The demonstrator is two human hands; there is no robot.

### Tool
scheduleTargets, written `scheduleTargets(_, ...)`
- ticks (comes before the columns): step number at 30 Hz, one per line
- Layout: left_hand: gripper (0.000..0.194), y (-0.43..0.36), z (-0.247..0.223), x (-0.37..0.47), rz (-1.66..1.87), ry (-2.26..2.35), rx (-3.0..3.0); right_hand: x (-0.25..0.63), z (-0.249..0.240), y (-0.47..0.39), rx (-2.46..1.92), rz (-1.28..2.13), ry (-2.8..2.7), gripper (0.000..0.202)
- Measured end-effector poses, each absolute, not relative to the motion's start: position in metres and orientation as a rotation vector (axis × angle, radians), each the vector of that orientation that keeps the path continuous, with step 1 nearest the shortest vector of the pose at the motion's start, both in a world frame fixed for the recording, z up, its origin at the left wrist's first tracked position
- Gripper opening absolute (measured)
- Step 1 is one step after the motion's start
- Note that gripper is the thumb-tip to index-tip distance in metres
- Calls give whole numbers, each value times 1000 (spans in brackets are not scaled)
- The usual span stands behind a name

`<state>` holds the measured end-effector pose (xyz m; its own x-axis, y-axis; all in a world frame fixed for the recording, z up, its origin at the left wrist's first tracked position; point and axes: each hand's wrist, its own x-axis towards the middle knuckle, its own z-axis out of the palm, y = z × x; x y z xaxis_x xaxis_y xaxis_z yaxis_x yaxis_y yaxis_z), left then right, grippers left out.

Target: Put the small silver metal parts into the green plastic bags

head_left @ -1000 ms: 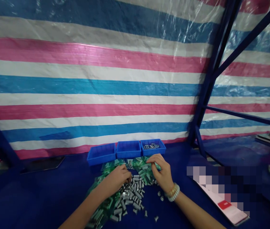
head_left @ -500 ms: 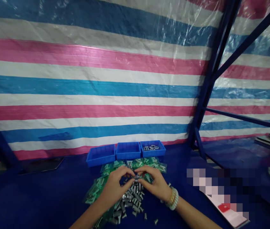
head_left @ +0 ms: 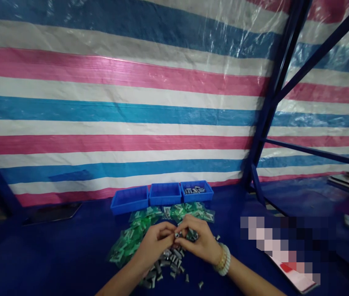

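Over a pile of small metal fasteners (head_left: 168, 260), my two hands meet fingertip to fingertip. My right hand (head_left: 204, 239), with beaded bracelets at the wrist, pinches a small round-ended metal fastener (head_left: 178, 235) between thumb and forefinger. My left hand (head_left: 158, 240) is closed, its thumb and fingertips pressed on the same piece from the left. The exact kind of fastener is too small to tell. Small green plastic bags (head_left: 125, 242) with metal pieces in them lie around the left and far sides of the pile.
Behind the bags stand three blue bins (head_left: 130, 199); the right one holds metal pieces. A dark flat device (head_left: 53, 213) lies at left. A partly blurred pink-and-white flat object (head_left: 300, 277) lies at right. A blue metal frame (head_left: 259, 144) rises beyond the table, before a striped sheet (head_left: 115, 144).
My hands have come closer together, and the fastener between my fingertips has turned so its round end shows. My left fingers have curled in more.
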<state>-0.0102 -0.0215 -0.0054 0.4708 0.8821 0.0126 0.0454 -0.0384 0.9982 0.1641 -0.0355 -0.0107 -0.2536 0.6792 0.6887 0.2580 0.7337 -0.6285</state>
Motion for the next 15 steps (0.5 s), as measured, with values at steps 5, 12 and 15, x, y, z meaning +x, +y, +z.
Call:
scheduleTargets(5, 8, -23, 0, -13, 1154, 967, 1560, 169, -17, -27, -835, 554, -1665, 11)
scheduleTargets(12, 19, -31, 2, -11, 1185, 827, 2016, 158, -29, -24, -711, 1038, -1482, 15)
scheduleTargets(15, 22, -28, 6, -15, 1231, 844, 2096, 164, -26, -22, -729, 964, -1527, 12)
